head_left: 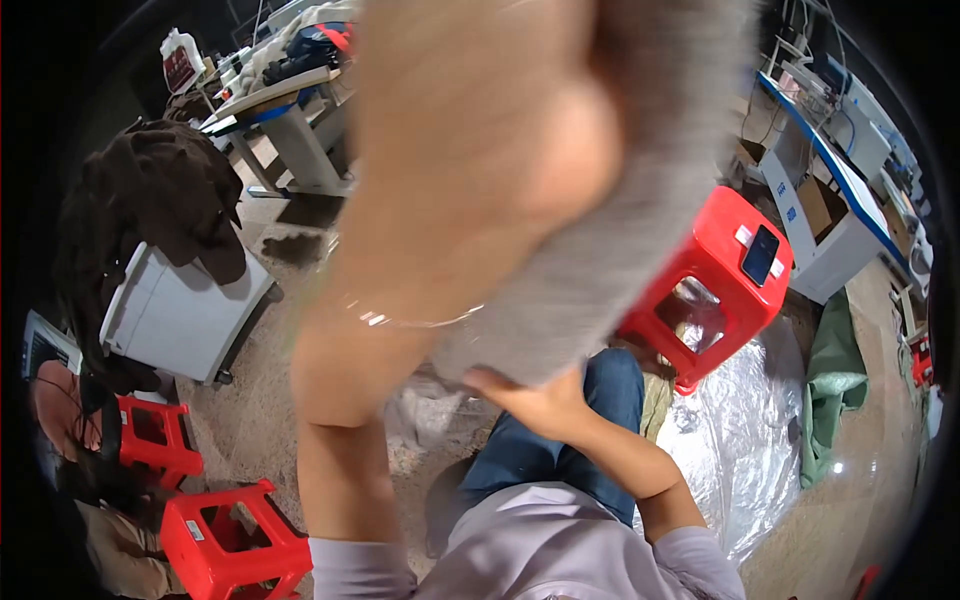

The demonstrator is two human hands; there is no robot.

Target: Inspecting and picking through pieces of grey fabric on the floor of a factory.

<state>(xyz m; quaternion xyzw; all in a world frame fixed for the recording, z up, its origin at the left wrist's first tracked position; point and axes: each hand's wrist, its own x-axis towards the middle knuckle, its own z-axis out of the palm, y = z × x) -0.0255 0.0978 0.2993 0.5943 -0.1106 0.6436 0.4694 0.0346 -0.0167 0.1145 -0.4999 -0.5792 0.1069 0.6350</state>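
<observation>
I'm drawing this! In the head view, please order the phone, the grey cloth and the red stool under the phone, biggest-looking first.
1. Grey cloth, blurry
2. Red stool
3. Phone

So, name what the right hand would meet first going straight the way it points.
Likely the grey cloth-like piece, which the right hand seems to touch; depth there is unclear.

My left hand [475, 130] looms high and blurred — my right hand [548, 406] sits lower, arm [640, 462] bent, fingers [487, 380] partly hidden
</observation>
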